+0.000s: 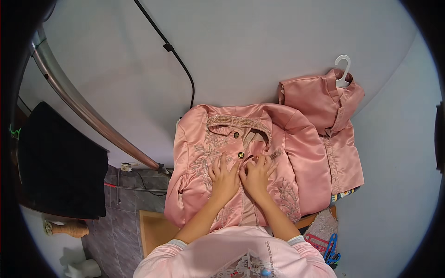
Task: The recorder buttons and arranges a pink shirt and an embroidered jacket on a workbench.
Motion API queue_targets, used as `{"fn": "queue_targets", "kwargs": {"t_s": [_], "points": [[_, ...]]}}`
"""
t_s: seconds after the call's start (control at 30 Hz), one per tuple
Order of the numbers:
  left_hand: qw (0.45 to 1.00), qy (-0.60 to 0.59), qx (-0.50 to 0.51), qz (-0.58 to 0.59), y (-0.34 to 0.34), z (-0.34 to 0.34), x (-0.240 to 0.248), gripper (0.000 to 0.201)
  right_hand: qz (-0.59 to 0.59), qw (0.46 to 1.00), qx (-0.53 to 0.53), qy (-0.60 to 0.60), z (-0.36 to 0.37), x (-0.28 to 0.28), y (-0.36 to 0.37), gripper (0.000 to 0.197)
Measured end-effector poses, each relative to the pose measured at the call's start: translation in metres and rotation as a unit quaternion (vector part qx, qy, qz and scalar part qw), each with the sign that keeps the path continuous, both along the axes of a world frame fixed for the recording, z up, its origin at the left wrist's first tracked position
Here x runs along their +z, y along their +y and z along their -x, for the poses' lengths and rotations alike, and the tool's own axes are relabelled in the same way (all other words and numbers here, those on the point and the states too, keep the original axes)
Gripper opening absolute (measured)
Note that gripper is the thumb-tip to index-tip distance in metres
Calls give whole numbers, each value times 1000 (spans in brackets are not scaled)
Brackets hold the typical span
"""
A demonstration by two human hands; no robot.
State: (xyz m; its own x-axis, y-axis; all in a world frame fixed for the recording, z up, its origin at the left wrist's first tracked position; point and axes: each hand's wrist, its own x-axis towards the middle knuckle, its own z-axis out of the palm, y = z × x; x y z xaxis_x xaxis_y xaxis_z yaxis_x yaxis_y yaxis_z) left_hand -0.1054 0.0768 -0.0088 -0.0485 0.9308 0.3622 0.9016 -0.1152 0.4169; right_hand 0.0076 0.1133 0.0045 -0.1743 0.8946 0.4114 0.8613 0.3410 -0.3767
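Observation:
A pink satin jacket (303, 162) lies front up before me, with beaded trim on its collar and silvery embroidery on the front. Two dark round buttons, an upper button (236, 135) and a lower button (241, 155), show on its left front edge. Just below the lower button, my left hand (225, 180) pinches that edge between thumb and index finger, the other fingers spread over the embroidery. Close beside it, my right hand (257, 178) has its fingers curled on the opposite front edge, gripping the cloth. The fingertips partly hide the fabric between them.
Behind the jacket at right, another folded pink satin garment (310, 95) has a white hanger (343, 69) in it. A curved metal pole (88, 102) and black cloth (62, 167) stand left. Blue plastic clips (332, 248) lie at lower right. A pale wall (259, 41) rises behind.

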Motion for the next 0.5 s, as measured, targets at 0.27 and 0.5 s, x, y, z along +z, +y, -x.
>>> {"fn": "queue_targets", "kwargs": {"t_s": [0.27,0.5], "points": [[1000,7,0,5,-1,0,2,43,-12,1000,2,13,-4,0,-7,25],[1000,-9,1,-1,0,0,-1,40,-3,1000,-15,3,-1,0,-6,29]]}}
